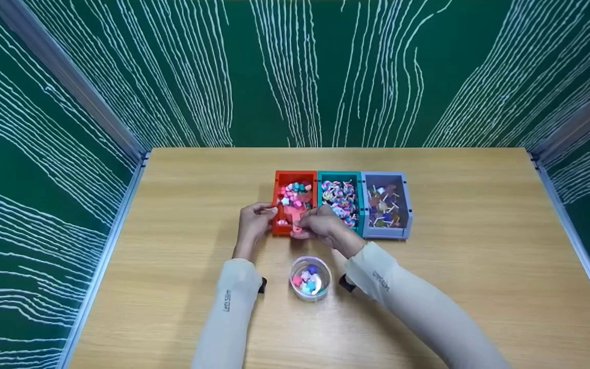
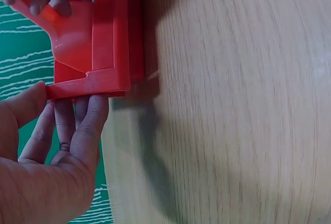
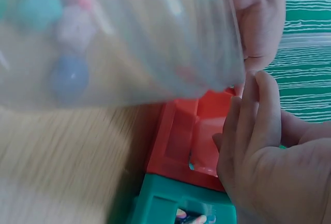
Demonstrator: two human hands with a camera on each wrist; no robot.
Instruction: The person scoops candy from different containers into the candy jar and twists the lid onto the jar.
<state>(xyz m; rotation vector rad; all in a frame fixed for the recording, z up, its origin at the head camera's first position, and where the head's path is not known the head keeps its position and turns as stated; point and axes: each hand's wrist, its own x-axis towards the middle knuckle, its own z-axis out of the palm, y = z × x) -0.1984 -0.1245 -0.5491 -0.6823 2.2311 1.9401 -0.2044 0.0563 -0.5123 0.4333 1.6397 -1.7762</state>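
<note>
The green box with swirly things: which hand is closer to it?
The right hand: in the head view it covers the front-left corner of the green box. The left hand is farther, gripping the left wall of the red box.

Pale wood-grain desk [image 1: 479, 220], seen from above

Three open bins stand on the desk in a touching row: a red bin [image 1: 295, 177], a teal bin [image 1: 339, 177] at its three o'clock, and a grey-blue bin [image 1: 384, 232] at three o'clock from the teal one. A round clear tub [image 1: 321, 266] sits near the red bin, at its six o'clock.
</note>
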